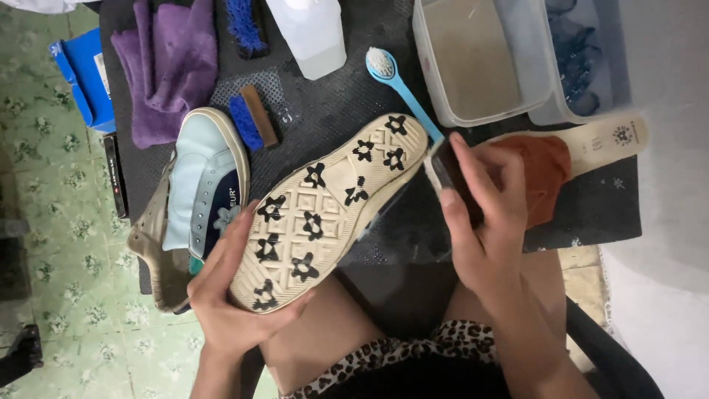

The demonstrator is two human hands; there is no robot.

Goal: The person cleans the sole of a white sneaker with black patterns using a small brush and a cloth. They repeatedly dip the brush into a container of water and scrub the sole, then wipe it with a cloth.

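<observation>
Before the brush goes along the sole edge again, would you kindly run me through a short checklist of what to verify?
1. Left hand grips the heel end of the upturned shoe: ok.
2. Right hand holds the dark brush at the shoe's toe end: ok.
3. Bristles actually touching the sole edge: cannot tell, the fingers hide them.
4. Clear tub of cloudy water is upright on the mat, beyond the right hand: ok.
5. Second shoe lies apart, left of the held one: ok.
6. Rust-coloured cloth beside the right hand: ok.
</observation>
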